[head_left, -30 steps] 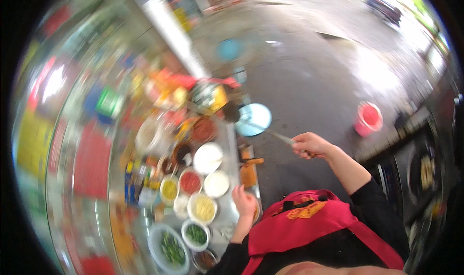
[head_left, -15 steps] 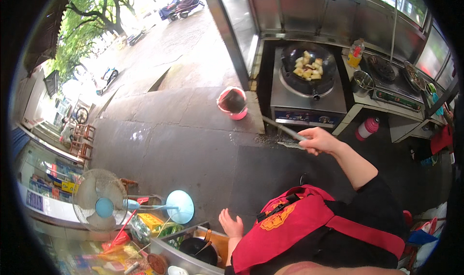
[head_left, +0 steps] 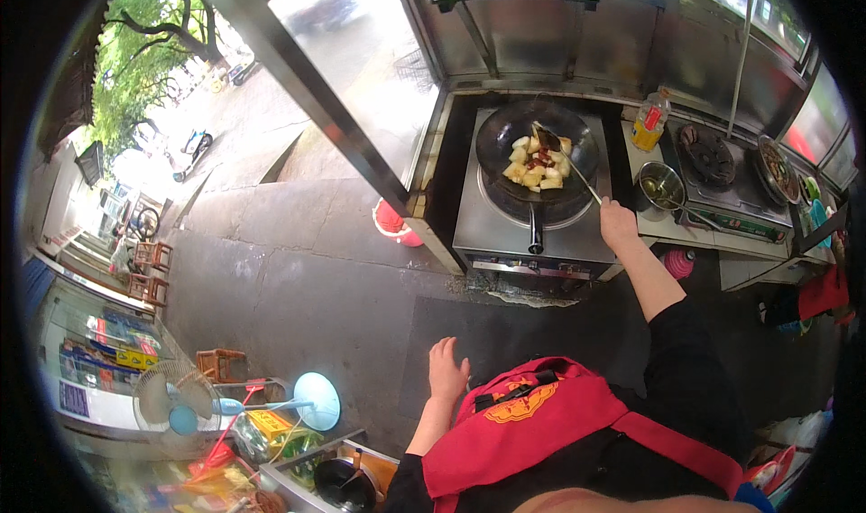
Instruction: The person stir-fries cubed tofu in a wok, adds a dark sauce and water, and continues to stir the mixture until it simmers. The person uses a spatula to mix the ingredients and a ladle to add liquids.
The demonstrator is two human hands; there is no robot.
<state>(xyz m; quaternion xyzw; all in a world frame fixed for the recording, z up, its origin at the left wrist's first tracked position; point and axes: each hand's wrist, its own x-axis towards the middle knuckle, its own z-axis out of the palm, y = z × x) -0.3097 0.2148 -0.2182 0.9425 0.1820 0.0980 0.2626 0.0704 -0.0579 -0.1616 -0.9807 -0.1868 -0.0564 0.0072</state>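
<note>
My right hand [head_left: 619,223] is closed round the handle of a long metal ladle [head_left: 582,178], whose dark head lies among the food in the wok. The black wok [head_left: 492,147] sits on a steel stove [head_left: 478,231], its own handle pointing toward me. Pale, chunky pieces of food [head_left: 532,172] fill its middle, with some dark red-brown matter on top. My left hand [head_left: 447,369] hangs free over the floor in front of my red apron [head_left: 541,432], fingers apart and holding nothing.
Right of the stove, a counter holds a metal pot [head_left: 660,186], a bottle of yellow liquid [head_left: 649,123] and a burner [head_left: 706,157]. A red bucket [head_left: 397,222] stands left behind a metal post [head_left: 316,89]. A fan [head_left: 176,400] and drawer [head_left: 298,486] are lower left.
My right hand has moved up and forward, bringing the ladle head into the wok. Red-brown matter now shows on the food. My left hand has risen slightly, and the view has shifted.
</note>
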